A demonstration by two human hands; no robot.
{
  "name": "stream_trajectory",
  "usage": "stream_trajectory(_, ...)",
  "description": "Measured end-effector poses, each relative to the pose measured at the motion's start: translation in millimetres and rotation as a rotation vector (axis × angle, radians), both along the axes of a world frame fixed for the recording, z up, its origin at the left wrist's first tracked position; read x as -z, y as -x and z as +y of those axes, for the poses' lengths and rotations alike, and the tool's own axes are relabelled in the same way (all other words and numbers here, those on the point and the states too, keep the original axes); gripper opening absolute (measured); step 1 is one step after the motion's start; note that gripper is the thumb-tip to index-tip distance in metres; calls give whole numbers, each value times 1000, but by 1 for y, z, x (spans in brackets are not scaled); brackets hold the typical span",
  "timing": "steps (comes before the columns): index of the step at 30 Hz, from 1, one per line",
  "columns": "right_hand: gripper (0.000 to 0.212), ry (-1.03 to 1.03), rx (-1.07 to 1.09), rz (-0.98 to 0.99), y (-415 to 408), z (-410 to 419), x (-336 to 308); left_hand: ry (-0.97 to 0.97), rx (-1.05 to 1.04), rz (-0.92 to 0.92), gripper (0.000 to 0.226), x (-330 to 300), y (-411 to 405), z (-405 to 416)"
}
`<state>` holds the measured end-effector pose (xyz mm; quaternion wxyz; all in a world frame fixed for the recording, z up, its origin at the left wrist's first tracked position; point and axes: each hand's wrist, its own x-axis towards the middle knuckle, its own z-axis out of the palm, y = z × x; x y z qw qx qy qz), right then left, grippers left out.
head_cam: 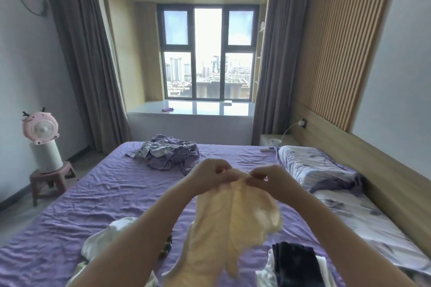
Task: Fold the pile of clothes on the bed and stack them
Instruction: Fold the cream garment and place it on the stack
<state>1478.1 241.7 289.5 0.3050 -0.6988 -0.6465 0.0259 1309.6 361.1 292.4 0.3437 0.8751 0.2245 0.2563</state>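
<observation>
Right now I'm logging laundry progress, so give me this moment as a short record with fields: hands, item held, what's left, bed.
left hand: left hand pinches the top edge of the cream garment
right hand: right hand pinches the same edge
item held: cream garment, hanging unfolded above the bed
left to fold: white clothes near left; purple-grey heap at far end
near right: dark garment on white cloth
bed: purple sheet, wrinkled

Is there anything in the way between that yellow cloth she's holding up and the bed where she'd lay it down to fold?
Partly. Both hands hold the yellow garment above the bed. A white garment lies lower left, dark clothes lower right; purple sheet between looks bare.
</observation>
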Motion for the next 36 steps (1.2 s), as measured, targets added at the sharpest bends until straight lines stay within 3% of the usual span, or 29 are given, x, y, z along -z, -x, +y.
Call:
stream_trajectory(2, 4, -59, 6, 73, -7, 1, 2, 4, -4, 133, 16, 1, 14, 11)
stream_trajectory(4, 7, -83, 50, 148, -15, 1, 3, -4, -22, 327, 22, 9, 31, 23)
stream_trajectory(6, 2, -41, 94, 132, -23, 2, 8, 25, -32, 409, 26, 19, 48, 31)
stream_trajectory(10, 35, 54, -144, 74, -1, 6, 15, 149, 13, 232, 32, 23, 56, 29)
stream_trajectory(12, 59, 60, -244, 154, 24, 13, 14, 131, 82, 199, 22, 18, 48, 22)
stream_trajectory(14, 66, 112, -242, 247, 42, 24, 15, 97, 131, 172, 8, 13, 38, 17)
stream_trajectory(17, 25, 108, -168, 201, 49, 33, 17, 86, 58, 88, 16, 13, 36, 24)
stream_trajectory(18, 21, 76, -156, 205, 47, 33, 18, 121, 31, 81, 19, 15, 38, 26)
stream_trajectory(22, 20, 54, -120, 330, 41, 28, 9, 278, 63, 88, 16, 36, 52, 33)
stream_trajectory(26, 30, 208, -233, 433, 54, 30, 11, 441, 43, -117, 13, 30, 49, 27)
stream_trajectory(29, 7, 155, -182, 377, 67, 36, 9, 523, 30, -203, 19, 21, 43, 20)
stream_trajectory(31, 20, 68, -188, 426, 68, 37, 5, 547, 67, -163, 29, 26, 46, 20)
stream_trajectory(33, 17, 0, -162, 613, 66, 34, -3, 590, 170, -69, 34, 41, 51, 19)
stream_trajectory(36, 9, 5, -128, 769, 53, 30, -6, 553, 130, -33, 20, 61, 55, 19)
